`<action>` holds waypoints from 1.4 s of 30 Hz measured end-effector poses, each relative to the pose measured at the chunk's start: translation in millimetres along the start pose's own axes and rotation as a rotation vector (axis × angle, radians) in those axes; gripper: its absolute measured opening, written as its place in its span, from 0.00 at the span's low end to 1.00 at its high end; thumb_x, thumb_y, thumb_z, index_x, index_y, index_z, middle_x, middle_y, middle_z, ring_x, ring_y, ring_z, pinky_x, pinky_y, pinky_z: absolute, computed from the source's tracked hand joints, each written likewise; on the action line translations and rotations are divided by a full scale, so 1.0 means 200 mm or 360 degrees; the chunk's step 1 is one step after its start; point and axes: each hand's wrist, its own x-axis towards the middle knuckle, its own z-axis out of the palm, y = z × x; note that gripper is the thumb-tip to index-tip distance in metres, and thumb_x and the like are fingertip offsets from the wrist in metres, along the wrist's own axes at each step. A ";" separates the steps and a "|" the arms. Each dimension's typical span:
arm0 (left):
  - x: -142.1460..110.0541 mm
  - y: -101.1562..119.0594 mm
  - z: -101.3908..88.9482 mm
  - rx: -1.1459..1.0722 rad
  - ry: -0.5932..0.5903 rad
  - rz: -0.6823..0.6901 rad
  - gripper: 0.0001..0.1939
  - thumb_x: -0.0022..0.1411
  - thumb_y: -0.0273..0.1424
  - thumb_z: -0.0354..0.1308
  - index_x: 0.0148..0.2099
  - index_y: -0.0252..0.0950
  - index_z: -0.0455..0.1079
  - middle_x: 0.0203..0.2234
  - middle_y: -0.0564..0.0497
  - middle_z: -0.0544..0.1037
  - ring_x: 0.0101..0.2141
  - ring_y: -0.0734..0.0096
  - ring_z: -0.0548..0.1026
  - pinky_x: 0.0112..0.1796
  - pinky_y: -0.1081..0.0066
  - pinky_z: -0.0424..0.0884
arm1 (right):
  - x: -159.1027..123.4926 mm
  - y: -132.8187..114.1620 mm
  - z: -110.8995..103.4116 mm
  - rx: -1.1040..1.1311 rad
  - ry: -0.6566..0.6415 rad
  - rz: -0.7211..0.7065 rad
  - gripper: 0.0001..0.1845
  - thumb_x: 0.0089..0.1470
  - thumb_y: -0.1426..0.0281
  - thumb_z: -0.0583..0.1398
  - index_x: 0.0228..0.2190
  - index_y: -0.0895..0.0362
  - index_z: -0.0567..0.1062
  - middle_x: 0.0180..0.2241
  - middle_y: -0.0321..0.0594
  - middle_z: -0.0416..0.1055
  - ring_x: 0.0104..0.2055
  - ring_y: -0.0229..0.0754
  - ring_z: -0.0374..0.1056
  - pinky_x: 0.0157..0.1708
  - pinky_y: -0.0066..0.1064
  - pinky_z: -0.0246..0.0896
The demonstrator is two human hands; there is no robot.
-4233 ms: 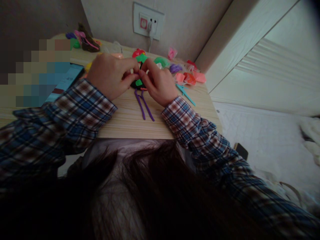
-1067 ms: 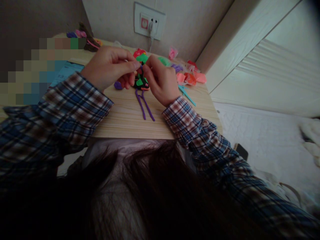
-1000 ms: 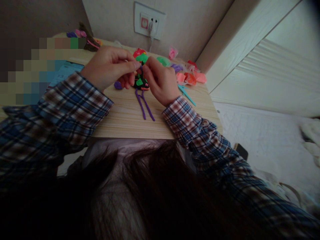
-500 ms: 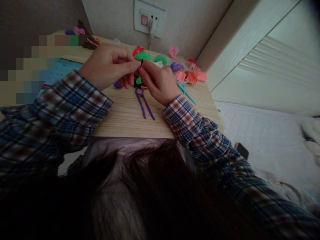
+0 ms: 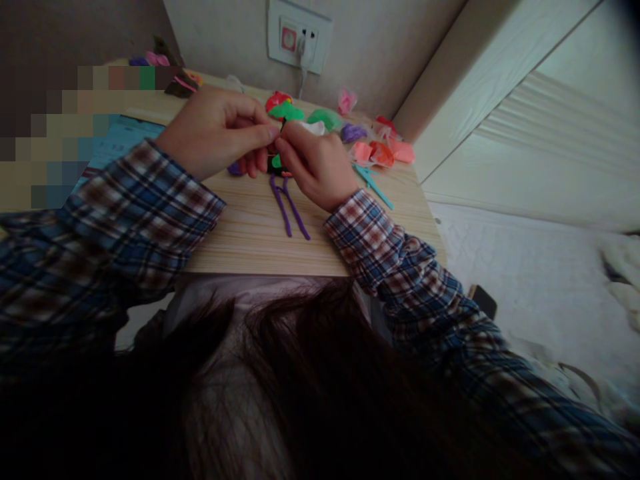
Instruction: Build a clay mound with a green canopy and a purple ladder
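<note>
Above the wooden table, my left hand (image 5: 220, 130) and my right hand (image 5: 317, 160) meet fingertip to fingertip. Both are closed in a pinch on a small black piece of modelling clay (image 5: 285, 122), mostly hidden by the fingers. Just below them on the tabletop lies a black and green clay shape (image 5: 275, 164), partly covered by my hands. Two thin purple clay strips (image 5: 291, 208) stretch from it toward me, joined by a short bit near the top. Beside my right wrist are light blue sticks (image 5: 374, 187), perhaps clay tools.
Bagged clay lumps line the back of the table (image 5: 240, 247): red (image 5: 278, 101), green (image 5: 324, 120), purple (image 5: 354, 133) and orange (image 5: 382, 155). A blue printed sheet or screen (image 5: 127, 143) lies left. Behind is a wall socket (image 5: 299, 37) with a plugged-in cable. A phone (image 5: 483, 301) rests lower right.
Hardly anything differs. My fingers shift very slightly around the black piece, and the things on the table stay where they were.
</note>
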 end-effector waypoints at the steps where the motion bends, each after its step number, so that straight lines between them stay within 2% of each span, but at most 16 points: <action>1: 0.00 0.00 0.00 0.0011 -0.0007 0.0002 0.21 0.58 0.46 0.55 0.26 0.32 0.65 0.17 0.53 0.69 0.16 0.81 0.67 0.19 0.77 0.62 | 0.00 0.00 0.00 -0.0003 0.0001 0.0002 0.16 0.63 0.64 0.42 0.33 0.55 0.65 0.26 0.36 0.66 0.29 0.38 0.64 0.31 0.29 0.53; 11: 0.00 0.00 0.00 0.0083 -0.0013 -0.0010 0.17 0.56 0.43 0.56 0.24 0.36 0.64 0.18 0.51 0.69 0.17 0.75 0.68 0.19 0.72 0.64 | 0.00 0.00 0.01 -0.0030 -0.0010 -0.0008 0.15 0.63 0.64 0.44 0.32 0.54 0.65 0.26 0.36 0.67 0.28 0.37 0.64 0.30 0.29 0.53; 21: 0.00 0.00 0.00 0.0151 -0.0020 -0.0025 0.10 0.60 0.26 0.51 0.25 0.35 0.64 0.18 0.51 0.69 0.17 0.74 0.69 0.21 0.71 0.65 | 0.00 0.01 0.01 -0.0030 -0.0012 -0.0031 0.15 0.63 0.64 0.44 0.31 0.55 0.66 0.26 0.37 0.67 0.28 0.37 0.64 0.30 0.30 0.52; 27: 0.00 0.00 0.00 0.0129 -0.0018 -0.0026 0.13 0.60 0.35 0.54 0.25 0.36 0.64 0.17 0.51 0.69 0.18 0.73 0.69 0.21 0.70 0.65 | 0.01 0.02 0.03 0.0060 0.0009 0.0002 0.17 0.62 0.58 0.45 0.30 0.54 0.66 0.25 0.37 0.68 0.29 0.37 0.64 0.30 0.29 0.53; 31: 0.00 0.00 0.00 0.0129 -0.0040 -0.0029 0.15 0.58 0.41 0.55 0.25 0.37 0.63 0.18 0.50 0.69 0.18 0.73 0.68 0.22 0.71 0.65 | 0.00 0.02 0.02 0.0039 -0.0013 0.0005 0.15 0.62 0.61 0.45 0.31 0.54 0.66 0.27 0.37 0.68 0.30 0.38 0.65 0.31 0.30 0.54; 38: 0.00 -0.01 0.00 0.0154 -0.0031 0.0012 0.11 0.58 0.33 0.52 0.25 0.36 0.63 0.18 0.49 0.69 0.18 0.71 0.69 0.21 0.70 0.65 | 0.00 0.01 0.01 -0.0034 -0.0033 -0.0018 0.16 0.63 0.63 0.43 0.32 0.55 0.66 0.29 0.38 0.69 0.31 0.39 0.65 0.31 0.30 0.54; 42: 0.00 -0.01 0.00 0.0141 -0.0048 0.0010 0.12 0.59 0.36 0.53 0.25 0.36 0.64 0.18 0.50 0.69 0.18 0.72 0.69 0.21 0.71 0.65 | 0.00 0.01 0.02 -0.0051 -0.0011 -0.0032 0.17 0.63 0.62 0.43 0.32 0.55 0.67 0.28 0.39 0.69 0.30 0.38 0.65 0.30 0.30 0.53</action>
